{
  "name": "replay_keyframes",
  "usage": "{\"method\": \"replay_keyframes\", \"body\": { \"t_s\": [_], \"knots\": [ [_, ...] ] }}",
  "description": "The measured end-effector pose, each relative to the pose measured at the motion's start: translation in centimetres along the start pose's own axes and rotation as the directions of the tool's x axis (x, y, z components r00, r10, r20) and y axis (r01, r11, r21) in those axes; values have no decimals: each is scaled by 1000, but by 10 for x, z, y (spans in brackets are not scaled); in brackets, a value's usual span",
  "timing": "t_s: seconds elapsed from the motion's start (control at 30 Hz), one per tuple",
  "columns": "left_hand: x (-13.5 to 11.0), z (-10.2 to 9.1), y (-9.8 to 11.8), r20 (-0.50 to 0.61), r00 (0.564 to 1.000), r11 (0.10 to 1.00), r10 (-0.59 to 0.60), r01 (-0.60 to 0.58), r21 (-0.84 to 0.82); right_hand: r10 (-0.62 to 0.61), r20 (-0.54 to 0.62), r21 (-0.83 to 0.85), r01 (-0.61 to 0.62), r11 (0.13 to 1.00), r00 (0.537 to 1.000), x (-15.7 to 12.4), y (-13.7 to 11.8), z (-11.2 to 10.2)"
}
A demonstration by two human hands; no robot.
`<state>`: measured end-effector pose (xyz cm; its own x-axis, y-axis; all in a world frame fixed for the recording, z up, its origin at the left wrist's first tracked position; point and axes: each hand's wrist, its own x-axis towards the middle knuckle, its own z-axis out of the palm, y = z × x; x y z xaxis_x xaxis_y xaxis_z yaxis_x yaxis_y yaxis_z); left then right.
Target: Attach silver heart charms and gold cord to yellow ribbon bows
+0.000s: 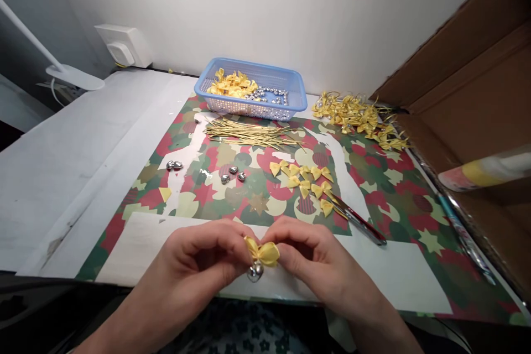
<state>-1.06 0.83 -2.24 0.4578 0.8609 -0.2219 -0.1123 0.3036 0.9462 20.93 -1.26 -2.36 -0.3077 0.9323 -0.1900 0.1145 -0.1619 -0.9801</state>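
Note:
Between my two hands is a yellow ribbon bow point(265, 253) with shiny silver bells point(255, 270) hanging beneath it. My left hand point(207, 260) pinches the bow's left side between thumb and fingers. From the other side, my right hand point(307, 254) grips it with thumb and bent fingers; the fingertips are partly hidden behind the bow. Several loose yellow bows point(305, 177) lie just beyond my right hand, beside a pair of tweezers point(359, 221). Three silver bells point(233, 170) rest ahead of my hands, and more silver bells point(174, 165) sit farther left.
Gold twist ties point(253, 133) lie in a bundle before a blue basket point(298, 100) of yellow bows and silver bells. A heap of tied bows point(357, 113) is at the back right, near a cardboard box point(468, 66). A white lamp base point(77, 77) stands left.

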Motion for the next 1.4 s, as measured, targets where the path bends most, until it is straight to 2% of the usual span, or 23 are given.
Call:
{"method": "replay_keyframes", "body": {
  "t_s": [0.1,0.33,0.6,0.8,0.87,0.97,1.13,1.27,1.4],
  "knots": [
    [0,1,3,-5,1000,1000,-7,7,21,-26,-59,-19,25,1000,998,-1,-3,-3],
    [0,10,9,-40,989,989,-145,143,-43,-129,-171,-119,109,987,977,1,-5,-2],
    [4,10,3,5,993,992,-122,122,-34,-282,-248,-292,206,934,927,4,-6,4],
    [3,8,0,21,995,995,-101,100,25,-407,-322,-453,238,859,855,7,2,5],
    [3,7,0,30,994,994,-105,104,22,-377,-323,-422,225,878,868,7,2,4],
    [3,6,0,38,994,994,-102,100,33,-282,-285,-334,181,925,916,4,-2,-1],
    [4,6,-4,43,996,997,-75,76,-6,-88,-136,-214,58,975,987,-5,-4,-7],
    [6,6,-9,52,995,992,-85,90,-90,-6,-115,-148,-11,989,993,-7,1,0],
    [10,3,-12,123,985,972,-120,142,-189,23,-79,-38,-26,999,997,-6,6,2]
  ]
}}
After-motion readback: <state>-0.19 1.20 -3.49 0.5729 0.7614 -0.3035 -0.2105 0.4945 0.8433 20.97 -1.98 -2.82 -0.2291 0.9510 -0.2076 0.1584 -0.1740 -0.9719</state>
